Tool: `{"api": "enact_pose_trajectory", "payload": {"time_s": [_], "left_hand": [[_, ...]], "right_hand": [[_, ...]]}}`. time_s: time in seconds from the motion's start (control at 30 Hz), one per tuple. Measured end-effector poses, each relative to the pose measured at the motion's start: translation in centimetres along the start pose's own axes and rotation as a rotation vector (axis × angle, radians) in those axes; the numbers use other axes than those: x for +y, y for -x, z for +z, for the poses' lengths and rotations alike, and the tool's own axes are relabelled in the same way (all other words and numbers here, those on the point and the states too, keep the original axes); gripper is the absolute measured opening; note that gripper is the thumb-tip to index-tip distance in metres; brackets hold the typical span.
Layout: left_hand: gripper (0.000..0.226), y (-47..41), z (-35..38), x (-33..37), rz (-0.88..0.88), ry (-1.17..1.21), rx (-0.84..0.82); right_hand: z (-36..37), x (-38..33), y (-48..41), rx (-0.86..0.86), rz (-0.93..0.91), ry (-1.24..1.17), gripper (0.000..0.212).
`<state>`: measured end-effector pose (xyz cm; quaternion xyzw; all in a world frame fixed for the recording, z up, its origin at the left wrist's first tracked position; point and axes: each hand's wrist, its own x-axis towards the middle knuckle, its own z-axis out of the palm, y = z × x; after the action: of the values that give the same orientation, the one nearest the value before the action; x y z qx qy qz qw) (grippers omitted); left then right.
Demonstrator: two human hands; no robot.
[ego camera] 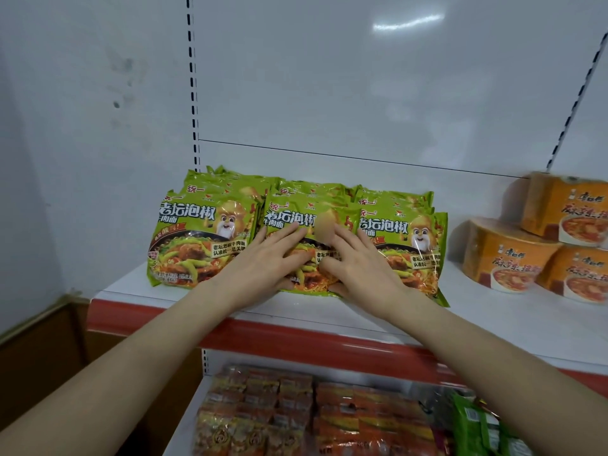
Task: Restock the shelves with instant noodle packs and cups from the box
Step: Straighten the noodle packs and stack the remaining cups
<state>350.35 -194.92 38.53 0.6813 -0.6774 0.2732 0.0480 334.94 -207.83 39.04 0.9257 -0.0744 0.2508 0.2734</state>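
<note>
I'm laying my left hand (269,258) and right hand (362,268) flat on the middle noodle pack (296,213), fingers straight and slightly spread. It's sitting directly beneath them, both hands equally near.

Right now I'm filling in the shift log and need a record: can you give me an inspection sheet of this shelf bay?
Surface: white shelf with a red front strip; bare between packs and cups.
Job's things: green noodle packs in three rows at the left; orange noodle cups stacked at the right.
Clutter: nothing seen.
Hands: left hand and right hand lie flat on the middle front pack, fingers straight.
Cables: nothing seen.
Surroundings: white back panel; orange packs and a green pack on the shelf below; brown box at lower left, partly seen.
</note>
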Motion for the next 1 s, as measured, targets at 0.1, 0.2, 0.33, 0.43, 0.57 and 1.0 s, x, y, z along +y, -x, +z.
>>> {"api": "enact_pose_trajectory", "payload": {"time_s": [0.1,0.2,0.33,0.43,0.57,1.0], "left_hand": [[0.074,1.0,-0.6,0.1,-0.136,-0.098,0.057],[0.096,2.7,-0.7,-0.1,-0.483,-0.075,-0.053],[0.103,3.6,-0.5,-1.0,-0.637,0.053,-0.145],[0.099,3.6,-0.4,-1.8,-0.589,0.109,-0.168],[0.095,4.2,-0.7,-2.5,-0.559,0.153,-0.166],[0.090,4.3,-1.1,-1.5,-0.604,0.110,-0.151]], "right_hand": [[0.6,-0.3,0.0,-0.013,0.040,-0.016,0.048],[0.6,-0.4,0.2,-0.038,0.067,-0.063,0.041],[0.5,-0.7,0.1,-0.029,0.059,-0.145,0.034],[0.8,-1.1,-0.4,0.001,0.059,-0.081,0.038],[1.0,-1.5,-0.6,0.010,0.084,-0.068,0.040],[0.9,-1.8,-0.1,0.008,0.128,-0.193,0.027]]}}
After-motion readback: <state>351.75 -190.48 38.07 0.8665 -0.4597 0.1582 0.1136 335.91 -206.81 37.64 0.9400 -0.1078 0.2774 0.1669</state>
